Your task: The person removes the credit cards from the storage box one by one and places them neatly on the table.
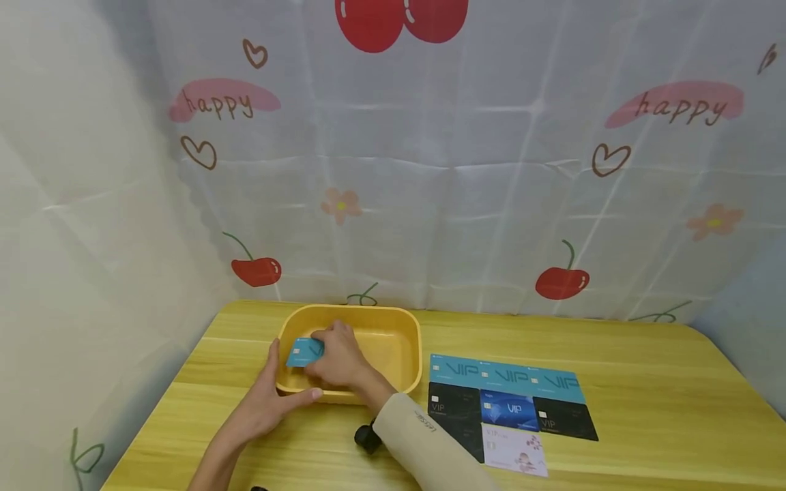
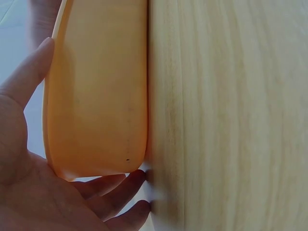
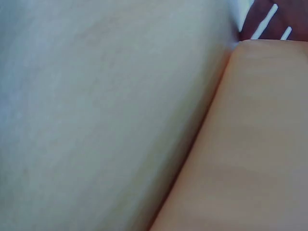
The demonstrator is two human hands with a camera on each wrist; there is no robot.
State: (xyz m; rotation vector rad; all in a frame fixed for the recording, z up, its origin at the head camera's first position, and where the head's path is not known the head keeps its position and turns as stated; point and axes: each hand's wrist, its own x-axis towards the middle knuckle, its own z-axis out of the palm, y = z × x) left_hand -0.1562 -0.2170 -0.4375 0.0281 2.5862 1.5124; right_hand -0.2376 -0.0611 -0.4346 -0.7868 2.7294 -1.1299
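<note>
Inside the yellow plastic tub [image 1: 393,354], my right hand [image 1: 340,354] pinches a light-blue VIP card [image 1: 302,352] near the left end. Part of the card is covered by the fingers; whether other cards lie beneath it I cannot tell. My left hand [image 1: 268,399] is spread around the tub's near left corner. Its thumb touches the front side and its fingers lie along the left side. In the left wrist view, this hand [image 2: 33,178] rests against the tub's outer wall [image 2: 101,96]. The right wrist view shows no fingers, only the tub's wall [image 3: 260,139] and a pale blurred surface.
Right of the tub, bank-style cards lie edge to edge on the wooden table [image 1: 651,382]: light-blue ones [image 1: 506,375] in the back row, black ones [image 1: 565,418], a dark-blue one [image 1: 508,411] and a white-pink one [image 1: 514,450]. A printed curtain [image 1: 460,225] hangs behind.
</note>
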